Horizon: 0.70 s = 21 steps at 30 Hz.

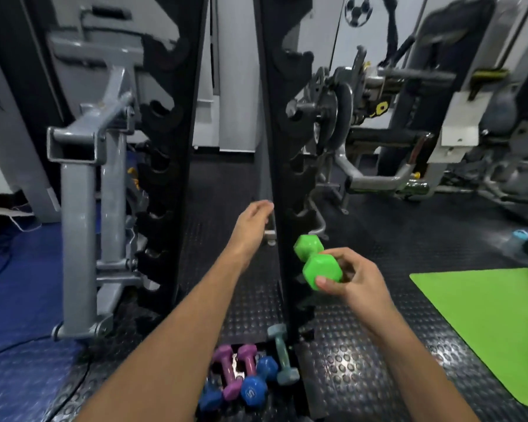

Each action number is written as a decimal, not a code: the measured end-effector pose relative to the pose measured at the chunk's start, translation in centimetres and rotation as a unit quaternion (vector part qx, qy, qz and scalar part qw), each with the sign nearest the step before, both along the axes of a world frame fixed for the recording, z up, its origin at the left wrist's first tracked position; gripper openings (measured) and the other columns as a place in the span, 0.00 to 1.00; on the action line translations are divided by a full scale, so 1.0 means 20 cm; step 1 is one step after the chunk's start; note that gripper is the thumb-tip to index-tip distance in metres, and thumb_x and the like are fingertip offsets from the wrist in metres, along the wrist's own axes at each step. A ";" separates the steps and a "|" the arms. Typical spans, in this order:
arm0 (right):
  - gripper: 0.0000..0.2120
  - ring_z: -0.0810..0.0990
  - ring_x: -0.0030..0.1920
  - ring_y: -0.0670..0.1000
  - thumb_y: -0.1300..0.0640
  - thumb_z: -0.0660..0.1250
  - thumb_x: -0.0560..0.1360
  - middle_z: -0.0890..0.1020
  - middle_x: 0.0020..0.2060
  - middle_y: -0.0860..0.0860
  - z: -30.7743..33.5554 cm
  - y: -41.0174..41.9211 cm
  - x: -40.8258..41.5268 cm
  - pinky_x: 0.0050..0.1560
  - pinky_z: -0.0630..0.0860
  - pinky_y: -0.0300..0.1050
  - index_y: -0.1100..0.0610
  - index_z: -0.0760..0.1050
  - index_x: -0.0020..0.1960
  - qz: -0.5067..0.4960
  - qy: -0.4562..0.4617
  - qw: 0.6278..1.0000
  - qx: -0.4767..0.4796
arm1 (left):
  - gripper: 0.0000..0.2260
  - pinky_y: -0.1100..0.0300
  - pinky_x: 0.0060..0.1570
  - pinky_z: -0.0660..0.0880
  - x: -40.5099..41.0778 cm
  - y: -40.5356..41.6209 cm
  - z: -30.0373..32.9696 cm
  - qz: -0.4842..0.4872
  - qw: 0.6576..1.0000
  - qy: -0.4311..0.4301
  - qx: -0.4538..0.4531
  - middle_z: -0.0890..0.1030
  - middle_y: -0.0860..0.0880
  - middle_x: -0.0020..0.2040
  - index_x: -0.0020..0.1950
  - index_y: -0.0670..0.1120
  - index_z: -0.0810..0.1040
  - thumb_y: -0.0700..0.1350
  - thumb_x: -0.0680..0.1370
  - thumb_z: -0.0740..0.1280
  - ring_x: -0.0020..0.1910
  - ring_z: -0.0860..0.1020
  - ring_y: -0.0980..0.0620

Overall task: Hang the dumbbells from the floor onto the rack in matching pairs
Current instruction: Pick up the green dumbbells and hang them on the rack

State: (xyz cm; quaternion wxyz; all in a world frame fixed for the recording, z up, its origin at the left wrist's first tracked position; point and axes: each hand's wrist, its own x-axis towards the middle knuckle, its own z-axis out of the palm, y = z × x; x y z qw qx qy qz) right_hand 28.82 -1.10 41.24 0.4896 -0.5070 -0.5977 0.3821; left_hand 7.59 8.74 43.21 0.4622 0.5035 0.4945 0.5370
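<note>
- Green dumbbell (317,263): in my right hand (352,280), fingers and thumb curled round its near head; the far head points up and away toward the right post of the rack (279,166), just beside one of its lower notches.
- Left hand (252,222): held out between the two black rack posts, fingers loose and grasping nothing, close to the right post's inner edge.
- Rack: two notched black uprights, every notch in view bare.
- Two purple dumbbells (230,371): side by side on the studded floor (357,360) at the rack's foot.
- Two blue dumbbells (258,380): beside the purple pair, one partly hidden by my left forearm.
- Pale teal dumbbell (282,354): lying against the base of the right post.
- Green mat (488,324): on the floor at my right.
</note>
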 end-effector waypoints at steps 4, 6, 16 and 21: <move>0.23 0.83 0.53 0.52 0.65 0.82 0.65 0.84 0.52 0.51 0.28 0.00 0.04 0.51 0.82 0.47 0.48 0.82 0.55 0.002 -0.026 0.995 0.095 | 0.21 0.51 0.70 0.68 0.05 0.06 0.32 0.000 0.998 -0.004 0.065 0.77 0.53 0.69 0.73 0.51 0.73 0.55 0.82 0.63 0.68 0.74 0.53; 0.24 0.84 0.53 0.51 0.64 0.82 0.65 0.84 0.53 0.49 0.39 -0.01 0.04 0.52 0.82 0.47 0.47 0.82 0.56 -0.001 -0.015 0.992 0.127 | 0.24 0.50 0.74 0.65 0.07 0.08 0.45 0.007 0.996 -0.010 0.087 0.74 0.52 0.73 0.77 0.51 0.70 0.56 0.82 0.63 0.72 0.71 0.53; 0.23 0.85 0.48 0.50 0.69 0.80 0.66 0.84 0.52 0.54 0.94 0.13 0.07 0.46 0.82 0.42 0.52 0.82 0.57 -0.018 0.014 0.968 0.251 | 0.34 0.46 0.77 0.62 0.11 0.20 1.01 0.058 0.985 -0.041 0.161 0.68 0.50 0.78 0.81 0.53 0.61 0.64 0.77 0.59 0.76 0.68 0.49; 0.22 0.83 0.41 0.48 0.70 0.79 0.67 0.84 0.45 0.51 1.23 0.34 0.02 0.37 0.79 0.34 0.57 0.81 0.58 -0.029 0.036 0.964 0.263 | 0.30 0.46 0.80 0.55 0.09 0.28 1.09 0.066 0.983 -0.048 0.165 0.58 0.52 0.82 0.83 0.52 0.53 0.60 0.84 0.54 0.81 0.59 0.50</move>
